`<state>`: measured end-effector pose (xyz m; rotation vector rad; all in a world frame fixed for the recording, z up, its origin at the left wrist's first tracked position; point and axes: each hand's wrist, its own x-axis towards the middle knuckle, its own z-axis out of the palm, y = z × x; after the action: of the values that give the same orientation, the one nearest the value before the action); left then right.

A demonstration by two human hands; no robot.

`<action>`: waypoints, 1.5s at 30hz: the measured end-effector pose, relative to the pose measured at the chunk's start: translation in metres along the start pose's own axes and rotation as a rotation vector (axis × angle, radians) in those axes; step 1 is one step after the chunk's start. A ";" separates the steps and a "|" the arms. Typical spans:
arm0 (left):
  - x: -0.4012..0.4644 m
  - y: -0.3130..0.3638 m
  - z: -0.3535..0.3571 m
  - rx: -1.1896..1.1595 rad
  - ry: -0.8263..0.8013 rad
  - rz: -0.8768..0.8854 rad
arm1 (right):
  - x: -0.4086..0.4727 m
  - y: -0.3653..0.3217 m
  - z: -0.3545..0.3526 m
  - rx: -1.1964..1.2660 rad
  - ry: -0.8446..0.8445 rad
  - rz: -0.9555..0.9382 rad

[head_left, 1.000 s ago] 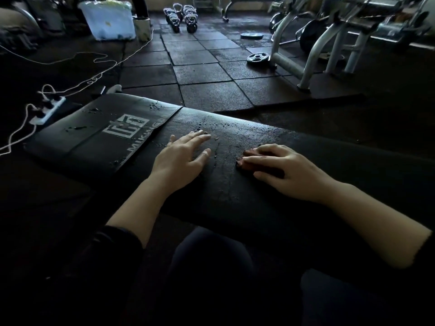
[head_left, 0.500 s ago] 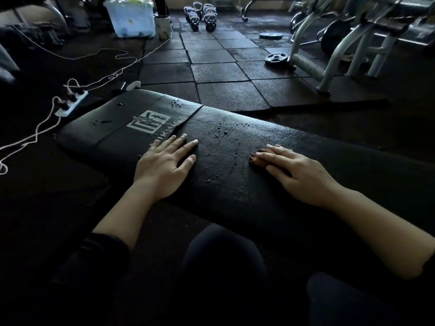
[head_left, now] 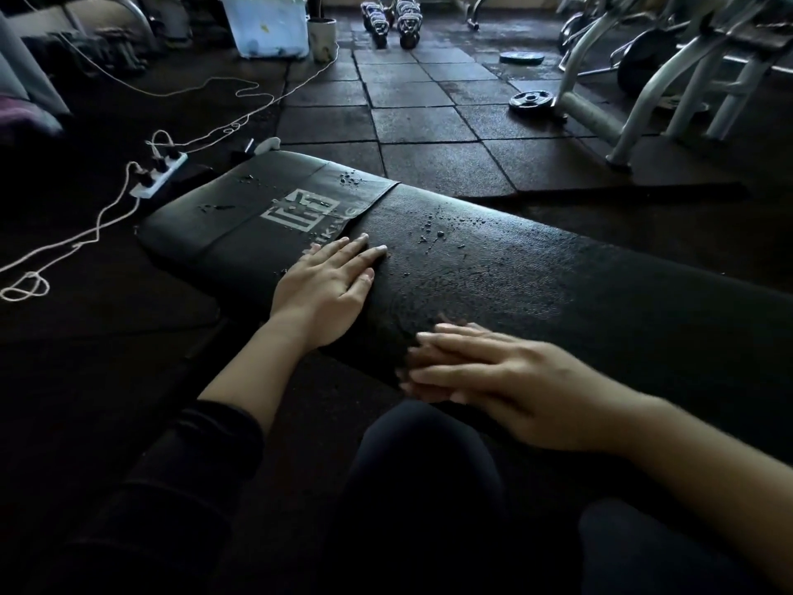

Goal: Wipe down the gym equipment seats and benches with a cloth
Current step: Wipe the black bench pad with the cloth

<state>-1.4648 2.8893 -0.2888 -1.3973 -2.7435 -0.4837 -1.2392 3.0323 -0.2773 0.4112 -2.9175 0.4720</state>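
My left hand (head_left: 326,289) lies flat on the long black padded bench (head_left: 493,268); my right hand (head_left: 497,375) rests nearer me, kettlebells (head_left: 392,21) far behind.

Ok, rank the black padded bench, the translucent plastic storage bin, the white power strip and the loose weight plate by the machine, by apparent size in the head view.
1. Black padded bench, by far.
2. Translucent plastic storage bin.
3. White power strip and black weight plate look alike, and the plate lies farther off, so no ranking.
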 end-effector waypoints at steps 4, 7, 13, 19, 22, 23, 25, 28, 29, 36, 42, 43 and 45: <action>0.000 0.003 -0.001 -0.009 -0.003 -0.024 | 0.000 0.034 -0.022 0.089 0.044 0.136; 0.000 0.002 0.000 -0.012 0.010 -0.023 | 0.037 0.036 -0.009 0.050 0.094 0.265; 0.002 -0.003 0.001 -0.040 0.001 -0.006 | 0.043 -0.018 0.022 -0.054 0.052 0.034; 0.002 0.000 0.000 -0.048 0.006 -0.022 | 0.000 0.008 -0.015 0.090 -0.010 0.017; 0.001 0.002 -0.001 -0.033 0.004 -0.035 | 0.016 0.017 -0.012 0.154 0.074 0.121; 0.001 0.002 -0.001 -0.029 0.005 -0.036 | 0.024 0.017 -0.009 0.158 0.106 0.165; 0.001 0.002 -0.001 -0.022 0.001 -0.038 | 0.036 0.013 -0.005 0.149 0.144 0.252; 0.000 0.003 -0.002 -0.012 -0.014 -0.038 | 0.036 0.004 -0.006 0.059 0.175 0.366; 0.000 0.003 -0.003 -0.010 -0.017 -0.039 | 0.032 0.003 -0.009 0.010 0.186 0.415; -0.002 0.007 -0.005 0.011 -0.027 -0.046 | 0.022 -0.010 -0.011 -0.317 0.311 0.496; -0.002 0.008 -0.004 0.026 -0.033 -0.044 | 0.029 -0.012 -0.039 0.259 0.331 0.616; -0.002 0.007 -0.004 0.025 -0.033 -0.044 | 0.031 -0.011 -0.044 0.405 0.294 0.632; -0.002 0.008 -0.004 0.022 -0.030 -0.042 | 0.035 -0.006 -0.047 0.518 0.206 0.685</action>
<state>-1.4579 2.8906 -0.2830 -1.3551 -2.7982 -0.4365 -1.2655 3.0341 -0.2248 -0.5819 -2.6281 1.2748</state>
